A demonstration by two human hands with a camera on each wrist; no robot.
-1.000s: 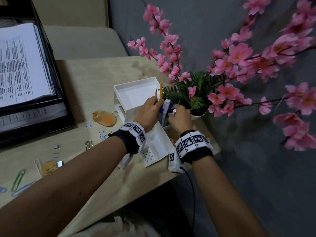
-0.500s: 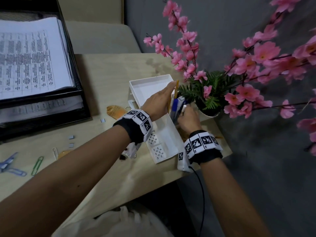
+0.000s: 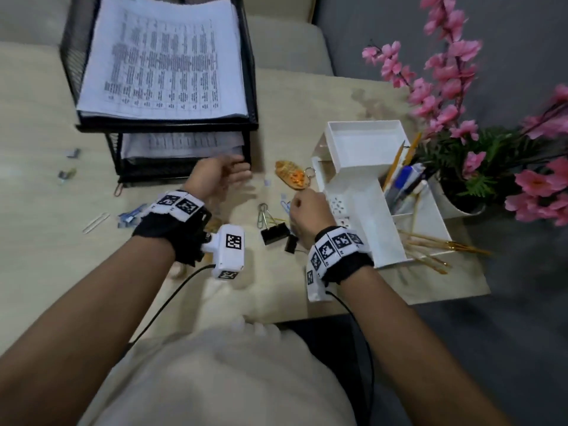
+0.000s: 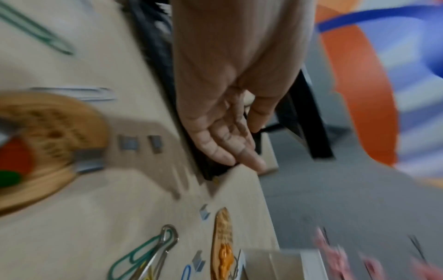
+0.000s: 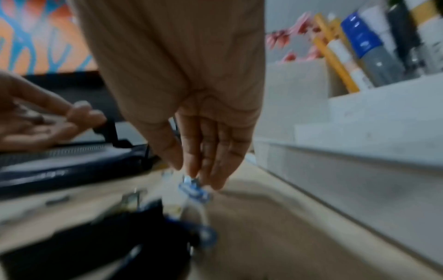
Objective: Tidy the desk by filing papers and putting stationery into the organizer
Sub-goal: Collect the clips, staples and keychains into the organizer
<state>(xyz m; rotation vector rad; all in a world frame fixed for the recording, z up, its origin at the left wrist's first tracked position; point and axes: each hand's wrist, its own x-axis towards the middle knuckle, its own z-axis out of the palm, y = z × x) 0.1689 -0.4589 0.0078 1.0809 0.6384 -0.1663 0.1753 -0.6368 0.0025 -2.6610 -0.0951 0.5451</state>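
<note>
White organizer [image 3: 362, 149] sits at the right side of the counter [image 3: 307, 103], just left of the pink flower plant [image 3: 491, 155]. Pens and pencils [image 3: 405, 179] stand in its far-right slot. Change: half a second ago both hands were up at that pen slot; now both are off the organizer and down over the loose clutter to its left. So the pens look done, and small stationery is likely next. Right hand [image 3: 307, 210] is low, just left of the organizer's near drawers, fingers pointing down and drawn together. The fingertips [image 5: 191, 170] are at a small blue paper clip [image 5: 194, 189]; the view is blurred, so I cannot tell whether the grip has actually nipped it or only touches it. A black binder clip [image 3: 274, 233] lies just near-left of that hand. Left hand [image 3: 215, 176] is released, fingers straight and relaxed, holding nothing, close to the front of the black mesh paper tray [image 3: 252, 72]; contact unclear. Papers [image 3: 166, 56] are already stacked in the tray. Still loose on the counter: more clips, staple blocks, and a wooden key tag [image 3: 290, 178] between tray and organizer.
</note>
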